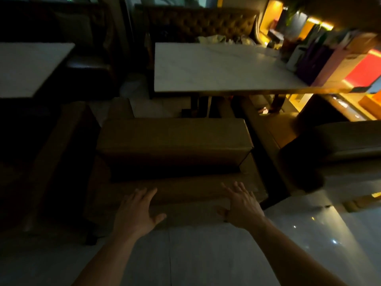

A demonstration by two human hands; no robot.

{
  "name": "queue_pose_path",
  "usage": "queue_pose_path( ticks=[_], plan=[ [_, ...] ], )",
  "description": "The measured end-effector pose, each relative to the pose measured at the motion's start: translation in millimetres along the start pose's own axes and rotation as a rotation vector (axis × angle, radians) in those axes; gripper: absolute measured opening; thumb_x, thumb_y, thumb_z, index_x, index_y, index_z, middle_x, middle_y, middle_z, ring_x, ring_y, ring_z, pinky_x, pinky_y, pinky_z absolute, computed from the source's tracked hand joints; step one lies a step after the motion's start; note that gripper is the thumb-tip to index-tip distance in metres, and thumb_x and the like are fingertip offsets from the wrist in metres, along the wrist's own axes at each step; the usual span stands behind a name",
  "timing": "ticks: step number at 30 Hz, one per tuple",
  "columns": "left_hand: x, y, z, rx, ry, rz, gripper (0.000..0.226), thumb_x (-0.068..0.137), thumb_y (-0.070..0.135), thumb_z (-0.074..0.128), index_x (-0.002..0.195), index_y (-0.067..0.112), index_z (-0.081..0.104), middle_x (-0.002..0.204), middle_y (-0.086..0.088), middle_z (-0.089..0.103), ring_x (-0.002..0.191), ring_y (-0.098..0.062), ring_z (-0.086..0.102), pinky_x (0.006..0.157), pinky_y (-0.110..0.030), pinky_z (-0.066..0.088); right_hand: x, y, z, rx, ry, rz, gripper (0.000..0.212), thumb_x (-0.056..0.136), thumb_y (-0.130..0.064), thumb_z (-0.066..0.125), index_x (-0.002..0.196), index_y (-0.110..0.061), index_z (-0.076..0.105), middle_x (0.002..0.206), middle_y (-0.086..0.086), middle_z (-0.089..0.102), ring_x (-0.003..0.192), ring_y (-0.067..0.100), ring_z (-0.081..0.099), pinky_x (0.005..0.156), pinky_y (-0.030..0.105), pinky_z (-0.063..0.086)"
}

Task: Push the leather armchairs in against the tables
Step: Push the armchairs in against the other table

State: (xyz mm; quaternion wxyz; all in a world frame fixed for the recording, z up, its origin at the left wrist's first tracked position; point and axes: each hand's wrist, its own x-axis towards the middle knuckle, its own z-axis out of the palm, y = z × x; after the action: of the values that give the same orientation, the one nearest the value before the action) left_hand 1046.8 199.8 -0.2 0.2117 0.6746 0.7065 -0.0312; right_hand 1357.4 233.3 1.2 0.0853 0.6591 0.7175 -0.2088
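Hands — left hand and right hand, fingers spread, holding nothing — lie on one armchair backrest, floor showing before two tables.

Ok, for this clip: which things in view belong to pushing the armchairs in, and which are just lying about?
Part of the job:
- armchair, its backrest under both hands
- left hand, open
- right hand, open
- marble table ahead
- second armchair at right

Just lying about:
- tufted bench behind the table
- boxes and bags on the table's right end
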Motion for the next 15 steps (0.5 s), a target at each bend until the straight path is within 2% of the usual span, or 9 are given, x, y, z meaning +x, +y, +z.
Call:
queue_pose_path(
  ticks=[4,9,15],
  plan=[
    [-49,16,-45,-0.007,0.099,-0.02,0.09,0.081,0.078,0.049,0.154,0.041,0.011,0.164,0.004,0.01,0.149,-0.023,0.009,0.119,-0.047,0.014,-43,-7,-37,0.001,0.005,-0.046,0.095,0.089,-0.057,0.063,0.157,-0.037,-0.001,0.168,0.01,-0.001,0.154,0.032,-0.004,0.123,0.057,0.009],
    [-103,23,-78,-0.005,0.192,-0.046,0.093,0.077,0.083,0.048,0.153,0.042,0.013,0.163,0.004,0.016,0.147,-0.024,0.017,0.118,-0.046,0.022,-88,-30,-64,0.069,0.093,-0.144,0.093,0.085,-0.077,0.048,0.157,-0.038,0.004,0.168,0.008,0.003,0.154,0.032,0.0,0.123,0.056,0.01],
    [-164,8,-89,0.022,0.204,-0.092,0.095,0.075,0.083,0.051,0.153,0.041,0.015,0.163,0.005,0.017,0.147,-0.022,0.019,0.119,-0.047,0.02,-133,-55,-59,0.047,0.066,-0.217,0.096,0.082,-0.082,0.045,0.157,-0.039,0.003,0.168,0.008,0.0,0.154,0.032,-0.002,0.123,0.059,0.008]
  ],
)
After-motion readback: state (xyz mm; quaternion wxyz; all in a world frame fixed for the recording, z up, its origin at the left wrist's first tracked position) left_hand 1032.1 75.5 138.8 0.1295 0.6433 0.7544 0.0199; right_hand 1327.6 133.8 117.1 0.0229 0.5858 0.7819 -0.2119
